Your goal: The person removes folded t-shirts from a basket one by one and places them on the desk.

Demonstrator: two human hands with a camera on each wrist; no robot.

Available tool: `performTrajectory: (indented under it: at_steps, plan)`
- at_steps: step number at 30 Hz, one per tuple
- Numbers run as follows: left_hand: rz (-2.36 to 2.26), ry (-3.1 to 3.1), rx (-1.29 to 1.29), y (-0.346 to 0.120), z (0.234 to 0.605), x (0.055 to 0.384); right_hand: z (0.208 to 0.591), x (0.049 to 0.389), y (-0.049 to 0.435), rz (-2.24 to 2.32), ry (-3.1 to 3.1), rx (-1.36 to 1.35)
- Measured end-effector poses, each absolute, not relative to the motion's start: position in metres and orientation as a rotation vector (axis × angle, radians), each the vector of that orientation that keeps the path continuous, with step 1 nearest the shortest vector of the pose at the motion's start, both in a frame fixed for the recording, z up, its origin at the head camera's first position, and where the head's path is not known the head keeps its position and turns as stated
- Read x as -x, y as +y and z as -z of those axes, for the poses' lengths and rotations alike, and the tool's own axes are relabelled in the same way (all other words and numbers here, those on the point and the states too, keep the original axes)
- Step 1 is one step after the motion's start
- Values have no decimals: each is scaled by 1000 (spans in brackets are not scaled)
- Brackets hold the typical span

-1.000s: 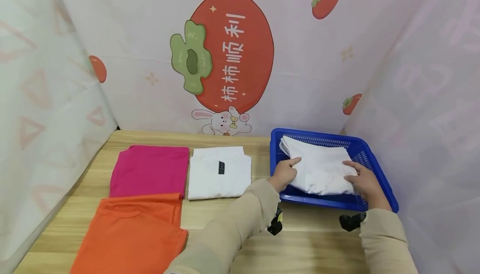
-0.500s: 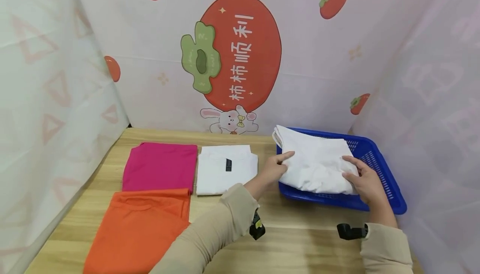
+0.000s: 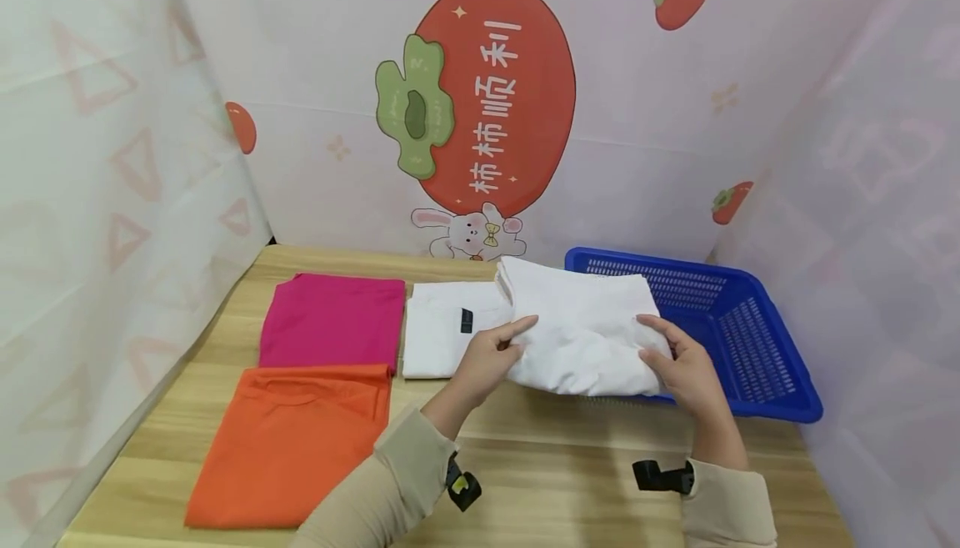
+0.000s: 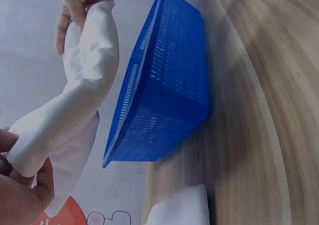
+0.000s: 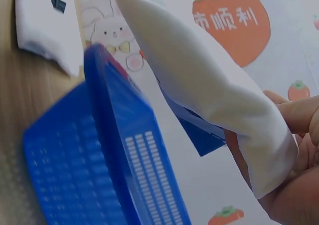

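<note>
A folded white garment (image 3: 581, 327) is held up in the air between my two hands. My left hand (image 3: 483, 360) grips its left edge, the thumb lying on the near face. At the right edge my right hand (image 3: 690, 377) pinches it the same way. In the left wrist view the garment (image 4: 65, 120) sags into a rounded fold, clear of the blue basket (image 4: 169, 85). Seen in the head view, the garment overlaps the left side of the basket (image 3: 783, 348) and the right part of a folded white shirt (image 3: 433, 335) with a black label.
A folded magenta garment (image 3: 333, 321) lies at the back left of the wooden table (image 3: 525, 481). Nearer the front is a folded orange shirt (image 3: 296, 448). Printed cloth walls (image 3: 637, 114) enclose the back and both sides.
Both hands have lifted the white garment out of the blue basket and carried it left, partly in front of the folded white shirt. The head view has shifted slightly.
</note>
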State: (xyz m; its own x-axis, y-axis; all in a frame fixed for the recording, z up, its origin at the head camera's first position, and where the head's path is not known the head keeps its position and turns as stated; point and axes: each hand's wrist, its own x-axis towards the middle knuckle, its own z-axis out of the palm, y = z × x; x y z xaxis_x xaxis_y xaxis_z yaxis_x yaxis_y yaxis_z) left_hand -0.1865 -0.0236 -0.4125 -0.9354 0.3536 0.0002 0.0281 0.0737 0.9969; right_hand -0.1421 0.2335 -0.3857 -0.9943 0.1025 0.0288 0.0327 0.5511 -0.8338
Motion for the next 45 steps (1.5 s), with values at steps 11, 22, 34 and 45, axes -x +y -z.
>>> performTrajectory:
  at_steps: [11, 22, 34, 45]
  plan:
    - [-1908, 2182, -378, -78, 389, 155, 404, 132, 184, -1620, -2576, 88]
    - [-1947, 2188, -270, -112, 411, 145, 417, 126, 150, -1741, -2552, 67]
    - [-1867, 2235, -153, -140, 446, 133, 438, 116, 125, -1672, -2635, 9]
    - [-1842, 2261, -131, -151, 468, 113, 463, 100, 118, -1710, -2693, 54]
